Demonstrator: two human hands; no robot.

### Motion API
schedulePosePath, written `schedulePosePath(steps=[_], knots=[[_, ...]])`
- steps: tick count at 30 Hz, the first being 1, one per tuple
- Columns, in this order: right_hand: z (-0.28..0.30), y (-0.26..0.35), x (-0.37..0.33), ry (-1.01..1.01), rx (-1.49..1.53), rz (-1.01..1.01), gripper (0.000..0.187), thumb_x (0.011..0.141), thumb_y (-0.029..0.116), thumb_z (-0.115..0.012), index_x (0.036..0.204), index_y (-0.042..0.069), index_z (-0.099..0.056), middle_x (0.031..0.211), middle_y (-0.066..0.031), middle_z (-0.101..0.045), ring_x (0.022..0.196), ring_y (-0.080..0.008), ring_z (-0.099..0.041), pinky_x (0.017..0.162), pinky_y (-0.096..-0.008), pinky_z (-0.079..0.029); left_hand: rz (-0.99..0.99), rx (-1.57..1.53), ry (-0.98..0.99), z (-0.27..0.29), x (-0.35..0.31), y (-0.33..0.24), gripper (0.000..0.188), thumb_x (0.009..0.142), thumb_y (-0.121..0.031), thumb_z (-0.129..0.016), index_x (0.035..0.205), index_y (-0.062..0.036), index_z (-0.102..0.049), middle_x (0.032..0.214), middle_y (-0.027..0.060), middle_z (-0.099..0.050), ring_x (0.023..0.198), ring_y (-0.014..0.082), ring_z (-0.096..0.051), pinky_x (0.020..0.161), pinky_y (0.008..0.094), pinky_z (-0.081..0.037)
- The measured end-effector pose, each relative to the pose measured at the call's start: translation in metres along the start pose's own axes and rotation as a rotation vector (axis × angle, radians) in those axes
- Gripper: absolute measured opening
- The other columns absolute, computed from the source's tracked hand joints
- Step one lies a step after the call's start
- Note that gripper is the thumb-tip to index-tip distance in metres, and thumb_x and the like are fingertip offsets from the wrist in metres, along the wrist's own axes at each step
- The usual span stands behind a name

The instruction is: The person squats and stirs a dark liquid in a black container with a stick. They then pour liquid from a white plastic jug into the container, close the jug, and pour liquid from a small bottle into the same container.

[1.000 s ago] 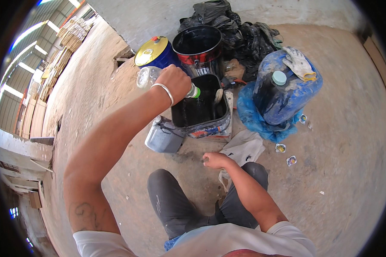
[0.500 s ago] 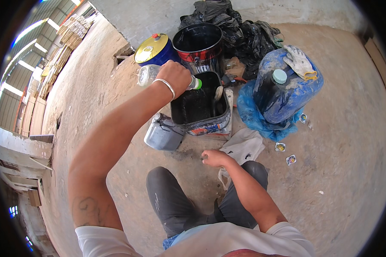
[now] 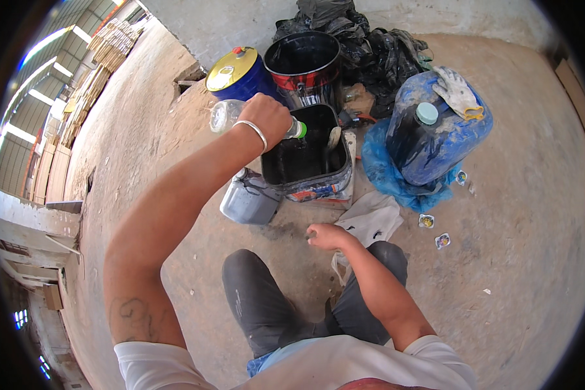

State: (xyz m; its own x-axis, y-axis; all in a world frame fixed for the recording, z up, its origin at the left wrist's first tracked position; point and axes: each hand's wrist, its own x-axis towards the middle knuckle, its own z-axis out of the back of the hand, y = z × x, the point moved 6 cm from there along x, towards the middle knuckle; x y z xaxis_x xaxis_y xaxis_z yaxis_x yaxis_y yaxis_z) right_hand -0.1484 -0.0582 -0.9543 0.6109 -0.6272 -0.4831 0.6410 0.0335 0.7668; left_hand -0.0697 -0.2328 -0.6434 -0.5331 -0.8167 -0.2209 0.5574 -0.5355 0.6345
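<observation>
My left hand (image 3: 270, 120) is closed round a clear plastic bottle (image 3: 225, 116). The bottle lies nearly level, its green-ringed mouth over the left side of a square black-coated bucket (image 3: 318, 187). Inside the bucket, a pale-handled tool, perhaps a brush (image 3: 333, 138), leans at the right; its lower end is hidden. Low in front of the bucket, my right hand (image 3: 325, 236) is closed, with a small dark thing at its fingertips that is too small to name. A whitish cloth or bag (image 3: 377, 218) lies just beyond that hand.
A grey jug (image 3: 250, 198) stands left of the bucket. Behind are a blue drum with a yellow top (image 3: 231, 73), a round black pail (image 3: 305, 84) and black plastic bags (image 3: 383, 65). To the right, a big blue container (image 3: 429, 146) bears a glove (image 3: 456, 91) and sits in blue plastic.
The view has shifted very slightly. Both hands keep nearly the same place, and the bottle stays tilted over the bucket.
</observation>
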Motion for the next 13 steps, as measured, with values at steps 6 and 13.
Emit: schedulePosePath(steps=[6, 13], knots=[[0.0, 0.0, -0.001, 0.018, -0.003, -0.023, 0.051, 0.092, 0.037, -0.069, 0.135, 0.009, -0.061, 0.136, -0.0155, -0.065, 0.126, -0.0333, -0.061, 0.103, -0.0433, -0.049, -0.046, -0.057, 0.031, 0.002, -0.004, -0.012, 0.012, 0.085, -0.015, -0.067, 0.094, -0.0093, -0.073, 0.092, 0.0071, -0.074, 0.09, 0.0231, -0.07, 0.074, 0.036, -0.05], [0.002, 0.002, -0.001, 0.026, -0.007, -0.01, 0.052, 0.093, 0.037, -0.068, 0.136, 0.009, -0.061, 0.136, -0.0163, -0.065, 0.127, -0.0334, -0.061, 0.104, -0.0434, -0.048, -0.105, 0.002, 0.03, 0.002, -0.014, -0.027, 0.016, 0.086, -0.018, -0.068, 0.098, -0.0092, -0.073, 0.094, 0.005, -0.075, 0.093, 0.0231, -0.07, 0.078, 0.0357, -0.051]])
